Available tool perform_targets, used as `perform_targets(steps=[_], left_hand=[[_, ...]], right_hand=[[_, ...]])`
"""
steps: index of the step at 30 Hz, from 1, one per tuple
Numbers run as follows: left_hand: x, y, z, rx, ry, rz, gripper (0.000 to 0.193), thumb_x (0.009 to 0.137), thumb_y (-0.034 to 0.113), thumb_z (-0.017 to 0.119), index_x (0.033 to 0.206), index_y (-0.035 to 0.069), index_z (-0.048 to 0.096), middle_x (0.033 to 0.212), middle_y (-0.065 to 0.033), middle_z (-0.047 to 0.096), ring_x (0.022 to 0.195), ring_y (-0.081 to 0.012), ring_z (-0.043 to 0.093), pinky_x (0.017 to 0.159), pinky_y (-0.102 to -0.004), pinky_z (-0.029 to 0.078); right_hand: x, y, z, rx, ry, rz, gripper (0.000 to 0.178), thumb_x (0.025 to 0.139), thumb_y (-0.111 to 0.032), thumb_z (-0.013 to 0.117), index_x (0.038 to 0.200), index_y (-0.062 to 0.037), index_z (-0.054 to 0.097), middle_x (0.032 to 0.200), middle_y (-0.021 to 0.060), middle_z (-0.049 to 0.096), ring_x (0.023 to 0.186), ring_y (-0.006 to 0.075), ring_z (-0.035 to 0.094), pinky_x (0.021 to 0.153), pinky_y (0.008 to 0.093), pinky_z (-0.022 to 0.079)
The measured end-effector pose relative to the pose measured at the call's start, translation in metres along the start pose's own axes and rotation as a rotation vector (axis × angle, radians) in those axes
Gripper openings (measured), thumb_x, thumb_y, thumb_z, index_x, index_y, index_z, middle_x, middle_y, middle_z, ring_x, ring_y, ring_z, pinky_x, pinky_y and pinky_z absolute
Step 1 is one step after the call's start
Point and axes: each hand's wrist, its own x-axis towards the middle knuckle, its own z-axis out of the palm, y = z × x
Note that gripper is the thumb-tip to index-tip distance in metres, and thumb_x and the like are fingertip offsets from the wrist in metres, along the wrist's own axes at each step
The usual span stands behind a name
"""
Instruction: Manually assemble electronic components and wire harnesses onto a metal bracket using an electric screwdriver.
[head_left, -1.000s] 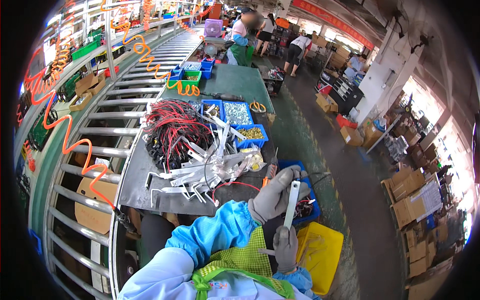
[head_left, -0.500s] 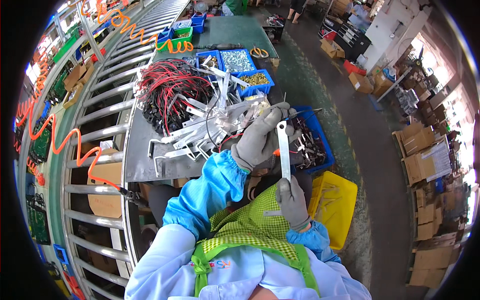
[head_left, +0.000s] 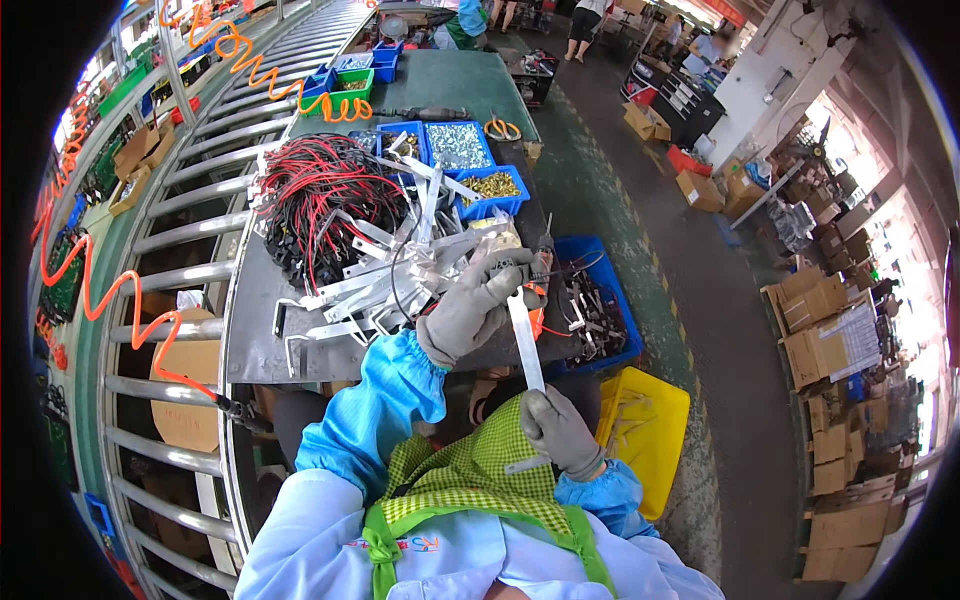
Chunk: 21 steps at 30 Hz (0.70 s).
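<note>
Through the head camera, I see a red-and-black wire bundle at left, then loose brackets. My left hand curls its fingers at the held bracket's upper end; I cannot tell what they pinch. The bracket's long axis runs steeply, top tilted left and away from the body, down to my right hand, thumb and fingers gripping it. Farther right sits a yellow bin.
</note>
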Motion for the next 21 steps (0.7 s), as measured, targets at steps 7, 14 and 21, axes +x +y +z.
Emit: perform_targets(steps=[7,14,21], left_hand=[[-0.006,-0.004,-0.001,-0.251,0.103,-0.101,0.047,0.098,0.023,0.060,0.133,-0.003,0.042,0.122,-0.0109,0.056,0.103,-0.0198,0.065,0.083,-0.0304,0.056],[-0.044,-0.013,-0.004,-0.341,0.203,-0.197,0.042,0.098,0.019,0.058,0.132,-0.002,0.044,0.117,-0.0126,0.059,0.100,-0.0227,0.067,0.086,-0.0339,0.056],[-0.049,0.014,-0.012,0.005,0.391,-0.406,0.035,0.098,0.032,0.054,0.114,0.001,0.056,0.098,-0.0079,0.061,0.077,-0.0199,0.069,0.068,-0.0336,0.059]], right_hand=[[-0.002,-0.004,0.001,0.112,-0.113,0.162,0.027,0.104,-0.033,0.043,0.096,-0.0080,0.049,0.067,-0.0016,0.041,0.050,0.0068,0.037,0.043,0.0227,0.031],[-0.024,0.032,0.032,0.351,-0.170,0.329,0.033,0.104,-0.040,0.042,0.094,-0.0093,0.046,0.064,-0.0022,0.039,0.045,0.0061,0.035,0.040,0.0226,0.030],[-0.023,0.039,0.045,0.354,-0.141,0.420,0.035,0.103,-0.044,0.042,0.095,-0.0099,0.047,0.064,-0.0017,0.040,0.043,0.0060,0.033,0.039,0.0228,0.030]])
